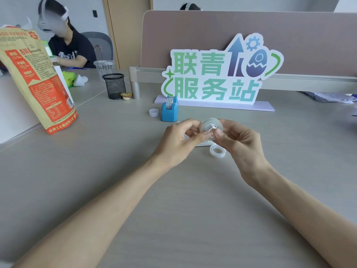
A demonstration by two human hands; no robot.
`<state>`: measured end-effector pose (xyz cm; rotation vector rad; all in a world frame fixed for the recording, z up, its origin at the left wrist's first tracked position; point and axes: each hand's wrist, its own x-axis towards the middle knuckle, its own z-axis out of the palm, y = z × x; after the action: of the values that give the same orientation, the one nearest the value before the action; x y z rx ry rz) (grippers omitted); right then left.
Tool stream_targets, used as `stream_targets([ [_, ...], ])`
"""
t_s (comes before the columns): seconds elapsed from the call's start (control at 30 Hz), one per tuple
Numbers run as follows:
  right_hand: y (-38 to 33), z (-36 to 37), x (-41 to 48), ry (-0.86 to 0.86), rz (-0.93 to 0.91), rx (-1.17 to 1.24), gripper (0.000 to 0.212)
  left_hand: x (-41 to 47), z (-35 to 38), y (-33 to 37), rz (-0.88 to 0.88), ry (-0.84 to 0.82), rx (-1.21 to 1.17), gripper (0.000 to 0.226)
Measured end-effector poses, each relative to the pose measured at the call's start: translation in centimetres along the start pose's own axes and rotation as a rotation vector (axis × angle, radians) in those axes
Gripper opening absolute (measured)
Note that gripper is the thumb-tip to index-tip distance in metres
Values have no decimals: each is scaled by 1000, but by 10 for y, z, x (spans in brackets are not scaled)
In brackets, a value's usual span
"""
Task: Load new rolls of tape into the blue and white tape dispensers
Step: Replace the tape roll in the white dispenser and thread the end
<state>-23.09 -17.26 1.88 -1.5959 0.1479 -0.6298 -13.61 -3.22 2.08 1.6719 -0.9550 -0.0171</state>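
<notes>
Clear tape roll [211, 126] held up off the desk [116, 190] betw both hands, just in front of blue dispenser [169, 111]. L hand [181, 142] pinching roll's near left edge w/ thumb + forefinger; R hand [239, 140] gripping right side, thumb pressed at the white hub (prob seating the core/spindle into the roll, or hunting for the tape end, can't tell which). Raised close to eye line so the small hub is visible while worked; two-hand grip likely to stop roll turning.

Blue dispenser upright, already showing a roll in its slot, so judged loaded or nearly. White dispenser mostly hidden behind hands; only a pale edge below L fingers, not confirmable. Spare clear ring [217, 151] flat on desk just under R hand, kept near for reach (new roll or spent core, unclear). Small white cap-like cylinder [153, 112] just left of blue dispenser.

Background: green-lettered sign [218, 78] behind dispenser, mesh pen cup [114, 86], orange snack bag [36, 80] far left, another seated person [65, 45] across the desk.
</notes>
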Motion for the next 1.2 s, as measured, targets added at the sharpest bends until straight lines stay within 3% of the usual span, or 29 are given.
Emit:
stream_targets([
  [0.77,2,5,-1,84,39,67,18,-3,8,4,37,125,31,12],
  [1.03,-4,0,1,-26,98,87,26,2,1,4,-70,37,-108,14],
  [1.2,-3,-2,2,-95,211,145,34,2,-3,4,-132,66,-170,27],
])
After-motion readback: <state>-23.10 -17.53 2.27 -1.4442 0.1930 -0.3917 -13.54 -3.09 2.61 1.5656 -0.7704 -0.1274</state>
